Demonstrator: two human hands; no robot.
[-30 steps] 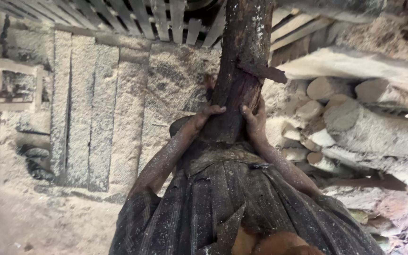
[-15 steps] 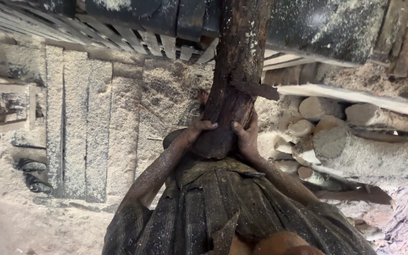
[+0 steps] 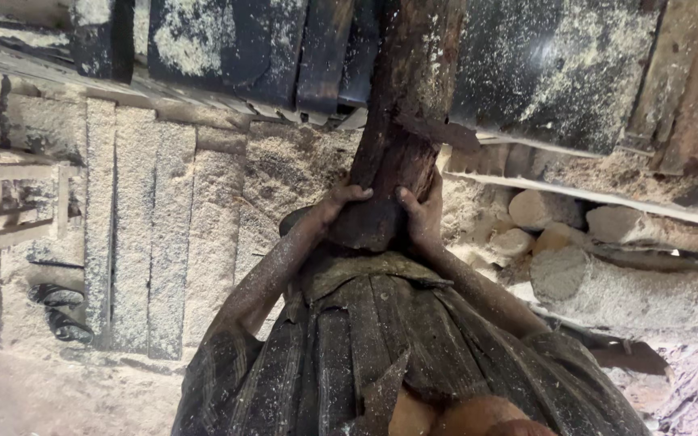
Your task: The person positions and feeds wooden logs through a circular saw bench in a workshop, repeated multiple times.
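A long dark rough log (image 3: 409,105) stands on end in front of me, its lower end pressed against my chest. My left hand (image 3: 339,206) grips its left side near the bottom, and my right hand (image 3: 423,214) grips its right side. A torn strip of bark (image 3: 438,131) sticks out to the right above my right hand. My striped, sawdust-covered shirt (image 3: 365,347) fills the lower middle of the view.
Sawdust-covered planks (image 3: 131,234) lie side by side on the ground at left. Cut log sections (image 3: 591,266) are piled at right. A dark, dusty machine body or bench (image 3: 543,64) spans the top. A wooden frame (image 3: 10,202) sits at far left.
The log has risen and come closer in view, with both hands still around its lower end. The view has tilted so the dark structure at the top fills more of the frame.
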